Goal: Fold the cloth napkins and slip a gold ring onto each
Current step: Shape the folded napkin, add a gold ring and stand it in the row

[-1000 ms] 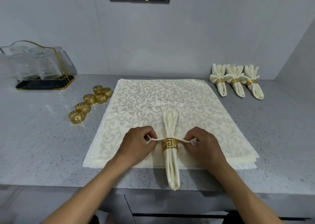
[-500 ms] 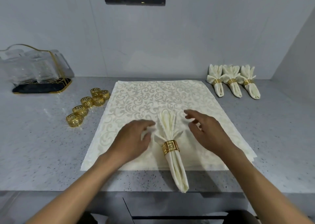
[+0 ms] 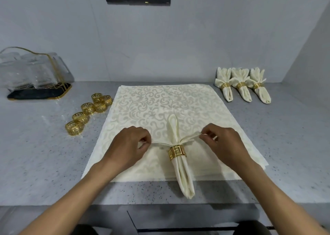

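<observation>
Grey worktop [image 3: 278, 145]: fourth napkin [image 3: 180, 156] ringed, three finished napkins [image 3: 242, 84] at the back right corner.
Left hand [image 3: 130, 145] and right hand [image 3: 221, 142] each pinch a side flap; spare rings [image 3: 89, 113] and flat napkin stack [image 3: 160, 102] remain.

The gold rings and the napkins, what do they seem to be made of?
The loose gold rings look like polished metal or gold plating: shiny, with cut-out key patterns. The ringed napkin between the hands looks like cream woven cloth with a soft sheen. The countertop looks like speckled grey stone.
</observation>
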Tool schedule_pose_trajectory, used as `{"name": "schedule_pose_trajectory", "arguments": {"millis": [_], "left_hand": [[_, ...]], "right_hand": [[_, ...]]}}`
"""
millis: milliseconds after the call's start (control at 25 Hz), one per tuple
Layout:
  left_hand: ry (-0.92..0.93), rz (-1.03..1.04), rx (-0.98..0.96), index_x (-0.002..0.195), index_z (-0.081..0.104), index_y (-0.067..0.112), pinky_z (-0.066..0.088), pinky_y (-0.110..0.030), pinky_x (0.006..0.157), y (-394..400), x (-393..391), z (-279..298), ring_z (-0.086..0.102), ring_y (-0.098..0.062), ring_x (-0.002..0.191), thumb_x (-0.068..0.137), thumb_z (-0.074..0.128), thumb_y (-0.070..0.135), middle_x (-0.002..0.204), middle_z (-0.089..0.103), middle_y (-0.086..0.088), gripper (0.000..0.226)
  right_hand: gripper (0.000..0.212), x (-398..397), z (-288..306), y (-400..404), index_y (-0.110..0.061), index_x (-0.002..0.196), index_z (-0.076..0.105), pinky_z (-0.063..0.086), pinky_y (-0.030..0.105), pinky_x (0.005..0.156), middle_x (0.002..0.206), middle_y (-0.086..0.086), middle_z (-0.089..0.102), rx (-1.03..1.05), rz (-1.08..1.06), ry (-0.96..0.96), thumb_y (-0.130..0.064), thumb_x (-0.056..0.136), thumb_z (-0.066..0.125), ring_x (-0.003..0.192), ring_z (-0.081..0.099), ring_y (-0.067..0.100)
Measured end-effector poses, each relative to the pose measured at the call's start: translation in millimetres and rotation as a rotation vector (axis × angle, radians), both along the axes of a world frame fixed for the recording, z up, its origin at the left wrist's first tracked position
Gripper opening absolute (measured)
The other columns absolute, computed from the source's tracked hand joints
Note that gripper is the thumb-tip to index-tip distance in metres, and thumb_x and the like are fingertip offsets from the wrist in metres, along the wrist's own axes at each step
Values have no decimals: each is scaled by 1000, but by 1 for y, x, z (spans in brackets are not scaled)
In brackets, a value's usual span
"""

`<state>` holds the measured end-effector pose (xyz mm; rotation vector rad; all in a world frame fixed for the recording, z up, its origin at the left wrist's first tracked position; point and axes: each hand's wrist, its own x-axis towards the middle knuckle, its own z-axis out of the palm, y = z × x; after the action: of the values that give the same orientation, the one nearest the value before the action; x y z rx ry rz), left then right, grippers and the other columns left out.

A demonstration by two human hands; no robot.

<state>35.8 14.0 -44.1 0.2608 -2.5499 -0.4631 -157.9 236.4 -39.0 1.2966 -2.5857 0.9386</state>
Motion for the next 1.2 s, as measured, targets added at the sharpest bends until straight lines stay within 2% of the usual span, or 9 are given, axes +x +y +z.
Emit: {"name": "schedule_pose_trajectory", "arguments": {"millis": [120, 240, 360, 520, 640, 760, 880, 1000, 1200], "left_hand": [[-6, 32, 46, 95, 61, 26, 42, -16, 70, 19, 14, -16, 49, -2, 86, 74, 80, 35, 95, 52, 14, 30], [-89, -54, 7, 87, 66, 25, 41, -22, 67, 44, -6, -26, 51, -5, 75, 82, 71, 39, 82, 60, 15, 16], [-167, -76, 48, 88, 69, 22, 46, -31, 67, 56, -24, -29, 53, -8, 75, 85, 67, 29, 81, 64, 11, 8], [-167, -127, -7, 95, 70, 24, 48, -32, 68, 70, -47, -20, 56, -10, 76, 87, 63, 28, 85, 66, 10, 11], [-168, -182, -167, 92, 72, 26, 51, -31, 66, 85, -100, -5, 61, -14, 75, 82, 59, 30, 85, 68, 11, 17], [-184, -282, -373, 88, 71, 23, 52, -35, 63, 115, -189, 6, 62, -19, 74, 80, 51, 29, 83, 67, 5, 22], [-226, -308, -390, 109, 64, 16, 47, -39, 81, 145, -289, 10, 57, -25, 95, 96, 38, 26, 108, 63, -4, 31], [-309, -262, -433, 121, 55, 18, 42, -40, 88, 165, -372, -7, 51, -26, 106, 100, 38, 28, 120, 55, -6, 28], [-236, -175, -260, 105, 50, 27, 40, -39, 87, 173, -394, -38, 43, -19, 94, 98, 26, 34, 107, 50, 2, 26]], "right_hand": [[36, 31, -4, 9, -36, 115, 49, 49, 27, 65, 88, -19, 61, -48, -121, -105, -54, 87, 62, 72, 60, 2], [54, 75, -3, -3, -29, 80, 54, 45, 27, 57, 68, -13, 57, 165, -109, -36, -80, 80, 39, 58, 53, 4], [48, 93, -3, -12, -24, 70, 43, 35, 29, 55, 69, -10, 49, 373, -151, -13, -67, 92, 40, 62, 50, 13], [36, 65, -1, -1, -24, 73, 42, 29, 29, 53, 73, -8, 51, 335, -237, -3, -49, 98, 39, 65, 49, 15], [31, 15, 8, 28, -24, 78, 49, 35, 31, 58, 73, -9, 53, 208, -355, 34, -48, 96, 42, 64, 49, 15], [30, -62, 25, 68, -23, 74, 55, 32, 29, 51, 67, -9, 55, 98, -476, 76, -45, 94, 47, 59, 50, 13], [30, -156, 39, 106, -21, 70, 53, 30, 29, 50, 65, -3, 57, 85, -599, 166, -42, 92, 51, 58, 53, 20], [33, -255, 39, 128, -18, 67, 53, 35, 29, 50, 63, 0, 57, 114, -698, 233, -40, 92, 49, 58, 54, 24], [33, -376, 19, 124, -15, 71, 53, 34, 31, 55, 68, 4, 55, 168, -778, 230, -38, 94, 47, 62, 51, 28]]}}
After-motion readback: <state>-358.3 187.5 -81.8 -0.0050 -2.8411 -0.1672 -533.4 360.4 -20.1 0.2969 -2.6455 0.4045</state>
